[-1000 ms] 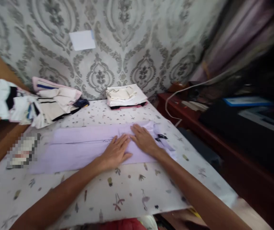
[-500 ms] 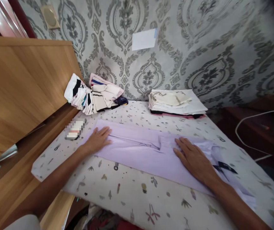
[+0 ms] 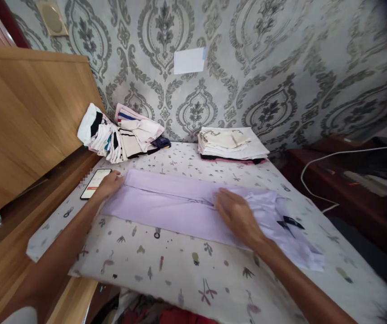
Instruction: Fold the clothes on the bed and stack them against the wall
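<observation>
A lilac shirt (image 3: pixel 173 211), folded into a long strip, lies across the patterned cloth. Its collar end, with a black label (image 3: pixel 291 222), is at the right and looks creased. My left hand (image 3: pixel 111 183) is at the strip's far left corner, next to a phone (image 3: pixel 95 183) with a lit screen. Its fingers reach toward the fabric edge, slightly spread and a little blurred. Flat on the middle-right of the shirt rests my right hand (image 3: pixel 235 211), fingers stretched out to the left, near a fold line and partly smeared by motion.
Folded clothes (image 3: pixel 122 137) are heaped at the back left, beside a wooden panel (image 3: pixel 34 117). A neat stack of folded clothes (image 3: pixel 232 144) sits by the wall. A white cable (image 3: pixel 315 157) loops over dark red furniture at the right. The patterned cloth (image 3: pixel 166 270) covers the surface.
My left hand has moved off the shirt's surface to its left corner. The right hand has slid left along the shirt. The camera view has shifted to the right.
</observation>
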A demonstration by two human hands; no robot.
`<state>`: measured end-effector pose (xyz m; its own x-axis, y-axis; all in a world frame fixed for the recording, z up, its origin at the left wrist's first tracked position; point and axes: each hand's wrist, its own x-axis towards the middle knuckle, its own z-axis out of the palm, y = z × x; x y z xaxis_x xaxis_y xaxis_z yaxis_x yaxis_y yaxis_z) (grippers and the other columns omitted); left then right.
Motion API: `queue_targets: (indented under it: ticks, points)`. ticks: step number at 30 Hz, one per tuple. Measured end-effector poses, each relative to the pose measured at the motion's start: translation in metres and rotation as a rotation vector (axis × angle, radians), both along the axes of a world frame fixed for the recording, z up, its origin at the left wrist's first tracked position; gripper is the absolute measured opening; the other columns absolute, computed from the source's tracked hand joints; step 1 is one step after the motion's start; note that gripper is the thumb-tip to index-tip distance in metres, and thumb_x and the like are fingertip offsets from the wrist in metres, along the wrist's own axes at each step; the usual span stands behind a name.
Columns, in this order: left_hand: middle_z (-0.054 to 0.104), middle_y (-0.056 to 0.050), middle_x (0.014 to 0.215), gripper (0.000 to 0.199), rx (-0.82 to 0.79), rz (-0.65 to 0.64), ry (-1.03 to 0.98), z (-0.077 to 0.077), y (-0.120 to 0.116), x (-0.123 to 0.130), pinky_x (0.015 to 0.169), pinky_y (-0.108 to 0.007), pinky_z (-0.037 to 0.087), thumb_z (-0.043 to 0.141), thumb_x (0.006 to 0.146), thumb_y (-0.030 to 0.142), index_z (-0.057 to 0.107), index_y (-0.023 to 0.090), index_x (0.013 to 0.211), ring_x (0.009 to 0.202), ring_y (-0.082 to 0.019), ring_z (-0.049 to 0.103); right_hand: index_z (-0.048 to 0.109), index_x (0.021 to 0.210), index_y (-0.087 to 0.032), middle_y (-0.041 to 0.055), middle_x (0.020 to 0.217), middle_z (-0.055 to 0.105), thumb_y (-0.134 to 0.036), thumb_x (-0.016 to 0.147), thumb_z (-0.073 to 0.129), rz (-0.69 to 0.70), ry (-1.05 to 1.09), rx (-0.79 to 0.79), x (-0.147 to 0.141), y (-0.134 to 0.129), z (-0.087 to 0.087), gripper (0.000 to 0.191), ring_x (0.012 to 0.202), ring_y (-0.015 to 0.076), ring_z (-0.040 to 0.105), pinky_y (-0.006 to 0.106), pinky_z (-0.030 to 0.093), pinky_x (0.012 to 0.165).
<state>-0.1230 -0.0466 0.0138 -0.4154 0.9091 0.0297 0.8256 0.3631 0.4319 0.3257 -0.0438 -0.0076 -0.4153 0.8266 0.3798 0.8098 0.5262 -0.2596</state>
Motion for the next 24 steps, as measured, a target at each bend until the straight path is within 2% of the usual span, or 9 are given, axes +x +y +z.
queue_targets:
  ticks: [3, 6, 8, 10, 13, 18, 20, 24]
  points:
    - [0.069, -0.008, 0.085, 0.029, -0.048, 0.065, -0.085, 0.009, 0.028, -0.004, 0.067, -0.028, 0.047, 0.058, 0.084, 0.037, 0.066, 0.013, 0.100, 0.079, -0.023, 0.064, 0.068, 0.110, -0.018, 0.0098, 0.110, 0.071, -0.026, 0.100, 0.043, 0.310, 0.103, -0.149, -0.085, -0.031, 0.019, 0.028, 0.103, 0.0223, 0.065, 0.039, 0.054, 0.093]
    - [0.060, -0.002, 0.061, 0.018, -0.053, 0.063, -0.116, 0.009, 0.054, -0.003, 0.055, -0.025, 0.039, 0.062, 0.079, 0.033, 0.064, 0.016, 0.079, 0.062, -0.019, 0.058, 0.067, 0.101, -0.016, 0.0106, 0.105, 0.067, -0.028, 0.098, 0.051, 0.567, -0.029, -0.171, -0.177, -0.062, 0.035, 0.021, 0.102, 0.0240, 0.062, 0.038, 0.055, 0.087]
    - [0.053, 0.001, 0.053, 0.016, -0.051, 0.048, -0.138, 0.006, 0.066, -0.002, 0.051, -0.024, 0.035, 0.066, 0.075, 0.031, 0.061, 0.017, 0.068, 0.055, -0.016, 0.053, 0.065, 0.104, -0.014, 0.0130, 0.109, 0.065, -0.029, 0.097, 0.053, 0.650, -0.123, -0.142, -0.226, -0.075, 0.041, 0.020, 0.104, 0.0269, 0.060, 0.040, 0.056, 0.082]
    - [0.049, 0.003, 0.047, 0.019, -0.051, 0.032, -0.159, 0.004, 0.072, -0.004, 0.048, -0.023, 0.030, 0.070, 0.070, 0.030, 0.058, 0.018, 0.062, 0.051, -0.014, 0.049, 0.062, 0.110, -0.013, 0.0148, 0.112, 0.064, -0.026, 0.096, 0.053, 0.642, -0.166, -0.141, -0.261, -0.077, 0.042, 0.021, 0.105, 0.0279, 0.059, 0.041, 0.056, 0.079]
    - [0.043, 0.005, 0.042, 0.023, -0.058, 0.009, -0.196, 0.002, 0.073, -0.008, 0.046, -0.023, 0.025, 0.074, 0.065, 0.028, 0.055, 0.018, 0.056, 0.046, -0.012, 0.043, 0.059, 0.115, -0.010, 0.0180, 0.111, 0.065, -0.019, 0.096, 0.051, 0.594, -0.187, -0.155, -0.289, -0.071, 0.038, 0.023, 0.104, 0.0285, 0.061, 0.040, 0.057, 0.076]
    - [0.037, 0.007, 0.040, 0.028, -0.083, -0.024, -0.258, 0.005, 0.073, -0.009, 0.044, -0.022, 0.022, 0.074, 0.063, 0.022, 0.051, 0.018, 0.049, 0.043, -0.009, 0.037, 0.064, 0.111, -0.009, 0.0172, 0.107, 0.070, -0.006, 0.096, 0.040, 0.646, -0.237, -0.136, -0.299, -0.060, 0.036, 0.028, 0.098, 0.0276, 0.068, 0.037, 0.054, 0.073]
    - [0.038, 0.007, 0.041, 0.023, -0.092, -0.024, -0.285, 0.009, 0.073, -0.008, 0.044, -0.021, 0.024, 0.072, 0.064, 0.019, 0.052, 0.018, 0.052, 0.043, -0.010, 0.038, 0.064, 0.111, -0.011, 0.0153, 0.106, 0.072, -0.008, 0.096, 0.040, 0.621, -0.199, -0.194, -0.299, -0.059, 0.038, 0.028, 0.095, 0.0271, 0.070, 0.037, 0.053, 0.072]
    - [0.045, 0.005, 0.047, 0.015, -0.104, -0.006, -0.334, 0.017, 0.074, -0.004, 0.046, -0.021, 0.034, 0.066, 0.068, 0.019, 0.054, 0.018, 0.060, 0.047, -0.012, 0.047, 0.063, 0.108, -0.015, 0.0128, 0.100, 0.073, -0.023, 0.096, 0.043, 0.428, 0.018, -0.398, -0.297, -0.056, 0.038, 0.024, 0.088, 0.0272, 0.069, 0.036, 0.049, 0.070]
